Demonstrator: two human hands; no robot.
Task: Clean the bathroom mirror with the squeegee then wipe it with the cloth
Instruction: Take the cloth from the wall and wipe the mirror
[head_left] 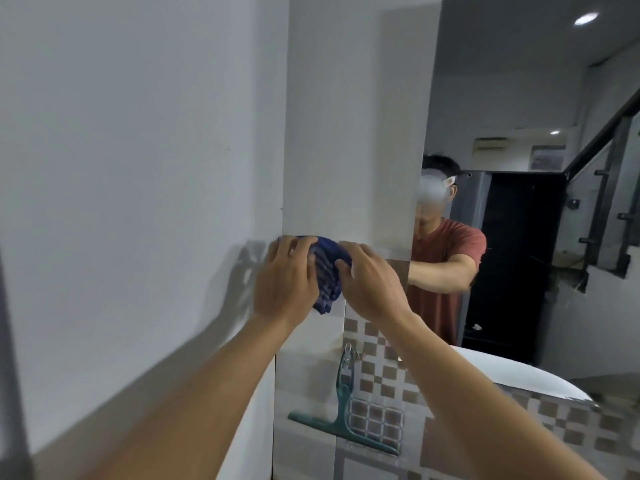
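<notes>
both hands are raised against the tiled wall, with a bunched blue cloth (327,273) held between them. the left hand (285,280) covers the cloth's left side, fingers curled over its top edge, grasping it. the right hand (369,280) presses on the cloth's right side with its fingertips dug into the folds, also gripping it. the cloth sits on the wall just left of the mirror (519,168), well apart from the glass itself. below the hands, a green squeegee (344,403) hangs on the tiled wall from a hook, blade down, near a patch of brown and white checked tiles (375,372). the mirror shows a person in a red shirt. a white sink (530,375) lies low on the right.
</notes>
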